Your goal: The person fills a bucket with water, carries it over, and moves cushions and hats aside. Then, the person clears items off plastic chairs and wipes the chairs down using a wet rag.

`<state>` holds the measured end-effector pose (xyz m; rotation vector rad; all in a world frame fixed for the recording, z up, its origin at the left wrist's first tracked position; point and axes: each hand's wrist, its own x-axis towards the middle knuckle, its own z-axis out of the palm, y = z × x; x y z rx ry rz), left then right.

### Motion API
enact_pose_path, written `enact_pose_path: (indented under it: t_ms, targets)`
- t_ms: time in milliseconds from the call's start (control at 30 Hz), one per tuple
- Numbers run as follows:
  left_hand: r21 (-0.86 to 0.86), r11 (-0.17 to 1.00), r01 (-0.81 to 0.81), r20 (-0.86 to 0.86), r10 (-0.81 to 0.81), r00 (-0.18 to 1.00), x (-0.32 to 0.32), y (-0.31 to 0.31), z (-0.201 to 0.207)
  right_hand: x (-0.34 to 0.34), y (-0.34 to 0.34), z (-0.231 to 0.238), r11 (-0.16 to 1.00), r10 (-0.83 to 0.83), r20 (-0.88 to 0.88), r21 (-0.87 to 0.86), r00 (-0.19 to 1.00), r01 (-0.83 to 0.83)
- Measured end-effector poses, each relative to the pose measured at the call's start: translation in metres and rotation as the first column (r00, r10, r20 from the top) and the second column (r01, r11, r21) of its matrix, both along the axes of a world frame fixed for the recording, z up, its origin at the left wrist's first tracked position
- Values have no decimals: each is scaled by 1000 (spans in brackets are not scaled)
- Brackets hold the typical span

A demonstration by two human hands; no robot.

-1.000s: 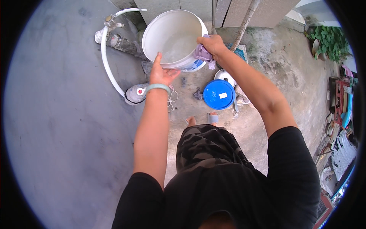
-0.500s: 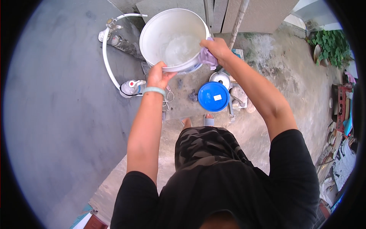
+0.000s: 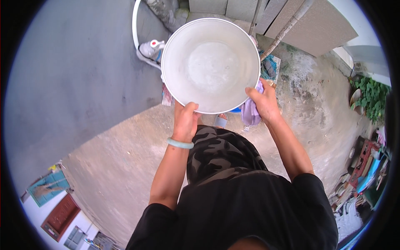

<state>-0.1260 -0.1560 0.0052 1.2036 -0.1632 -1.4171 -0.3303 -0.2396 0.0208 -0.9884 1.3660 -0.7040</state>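
A large white bucket [image 3: 175, 62] is held up before me, its round mouth facing upward so I look down onto its pale bottom. My left hand [image 3: 185, 121], below a pale green bangle [image 3: 180, 143], grips the near left of the rim, thumb on top. On the near right, my right hand [image 3: 265, 102] closes on the rim, with a light purple cloth [image 3: 250, 112] hanging down beside its fingers. Beneath the bucket only a sliver of a blue lid [image 3: 236, 110] shows. The fingers under the rim are hidden.
Left of the bucket, a white tap [image 3: 152, 46] with a red dot joins a white hose [image 3: 135, 25] by a grey wall. Beyond the right rim lie teal netting [image 3: 270, 66] and a leaning pole [image 3: 287, 27]. Green plants [image 3: 371, 98] and piled clutter [image 3: 362, 166] line the right side.
Both hands have brought the bucket nearer to me and slightly right, and its mouth now faces me more squarely. The blue lid, mostly visible before, is now almost covered by the bucket.
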Motion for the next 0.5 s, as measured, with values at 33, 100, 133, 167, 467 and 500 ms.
enact_pose_path:
  t_ms: [33,100,133,167,467,500]
  targets:
    - [5,1000,-25,-31,25,999,-3,15,2,0,10,2,1000,20,3,-14,1000,-20]
    - [20,998,-66,-66,67,996,-9,41,3,-4,25,5,995,98,-37,17,995,-97]
    - [38,995,-94,-73,97,993,-11,54,2,-2,35,7,994,107,-22,22,994,-107]
    - [56,991,-120,-79,124,989,-13,67,1,-1,43,8,993,114,-7,27,993,-114]
    - [130,953,-274,-128,291,948,-24,154,-1,6,97,13,952,306,-133,25,943,-305]
    - [143,948,-284,-136,303,943,-24,161,-1,6,103,10,947,319,-144,19,937,-319]
